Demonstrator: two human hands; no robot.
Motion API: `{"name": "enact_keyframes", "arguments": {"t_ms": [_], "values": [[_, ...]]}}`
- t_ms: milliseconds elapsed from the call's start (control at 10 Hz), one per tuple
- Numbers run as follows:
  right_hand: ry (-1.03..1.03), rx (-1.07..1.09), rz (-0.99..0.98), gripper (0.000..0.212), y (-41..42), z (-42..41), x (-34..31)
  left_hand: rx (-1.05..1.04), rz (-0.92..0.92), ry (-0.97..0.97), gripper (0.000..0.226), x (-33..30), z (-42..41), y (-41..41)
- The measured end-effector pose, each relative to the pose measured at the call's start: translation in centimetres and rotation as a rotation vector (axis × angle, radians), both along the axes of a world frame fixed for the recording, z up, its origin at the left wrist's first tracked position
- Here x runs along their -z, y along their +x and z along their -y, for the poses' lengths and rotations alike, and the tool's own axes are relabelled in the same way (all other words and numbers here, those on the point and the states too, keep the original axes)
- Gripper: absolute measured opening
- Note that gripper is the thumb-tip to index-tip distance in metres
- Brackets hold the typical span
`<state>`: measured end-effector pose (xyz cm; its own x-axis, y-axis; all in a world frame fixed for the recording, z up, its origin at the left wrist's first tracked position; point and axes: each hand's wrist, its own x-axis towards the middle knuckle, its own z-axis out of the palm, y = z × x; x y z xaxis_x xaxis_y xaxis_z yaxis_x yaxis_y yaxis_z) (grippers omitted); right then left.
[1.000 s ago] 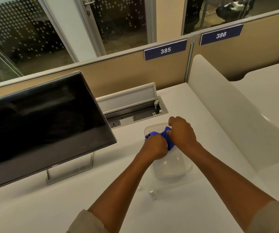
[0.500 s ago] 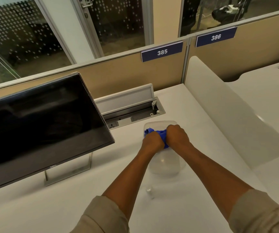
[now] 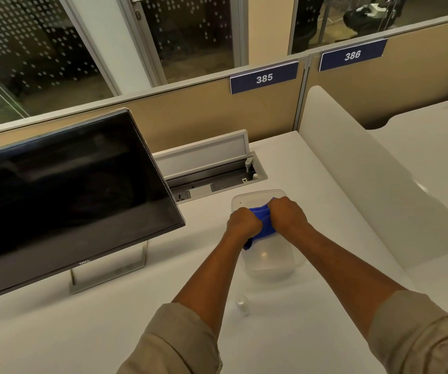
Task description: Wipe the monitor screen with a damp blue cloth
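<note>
Scene: A person at a white office surface (image 3: 55, 333) wrings a blue cloth (image 3: 262, 221) over a clear plastic tub (image 3: 279, 265), seen from a head-worn camera.
Left hand: The left hand (image 3: 243, 224) is clenched around one end of the cloth, its fingers curled under and out of sight.
Right hand: The right hand (image 3: 289, 214) is clenched around the other end, knuckles up, close beside the left.
Cloth: Bunched and twisted between the two fists, with a short tail hanging below the left hand; it sits above the tub, toward the surface's far edge.
Tub: Stands on the surface near the open cable tray (image 3: 212, 171) (whether it holds water cannot be told).
Monitor: The dark monitor (image 3: 63, 198) stands on its stand at the surface's left side, tilted back, well apart from the hands and untouched.
Small item: A small pale object (image 3: 241, 305) lies on the surface between the forearms; too small to identify.
Step in hand: By the look of it, squeezing excess water out, so the wiping has not yet begun.
Next move: Likely calls for loosening the twist, opening the cloth into a flat pad in one hand and carrying it left to the screen, with light pressure so the tilted panel does not rock on its stand.
</note>
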<state>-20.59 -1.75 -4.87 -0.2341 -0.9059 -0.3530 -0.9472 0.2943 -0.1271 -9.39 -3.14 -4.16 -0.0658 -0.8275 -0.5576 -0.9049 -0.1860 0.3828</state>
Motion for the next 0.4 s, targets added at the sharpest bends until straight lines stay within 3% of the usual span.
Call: {"name": "enact_keyframes", "arguments": {"t_ms": [100, 200, 300, 400], "values": [[0.013, -0.018, -0.008, 0.036, 0.0, -0.5, -0.4, -0.063, -0.037, 0.004, 0.018, -0.4, -0.5, -0.1], [0.004, 0.013, 0.077, 0.022, 0.6, -0.9, -1.1, -0.099, -0.092, -0.013, 0.018, -1.2, -0.9, 0.2], [0.126, 0.235, 0.175, 0.03, 1.6, -0.6, -2.3, -0.066, -0.119, -0.044, 0.021, -1.7, -1.1, 0.7], [0.184, 0.328, 0.423, 0.051, 1.1, -2.2, -1.5, -0.035, -0.187, -0.091, 0.022, -2.9, -1.6, 1.4]]}}
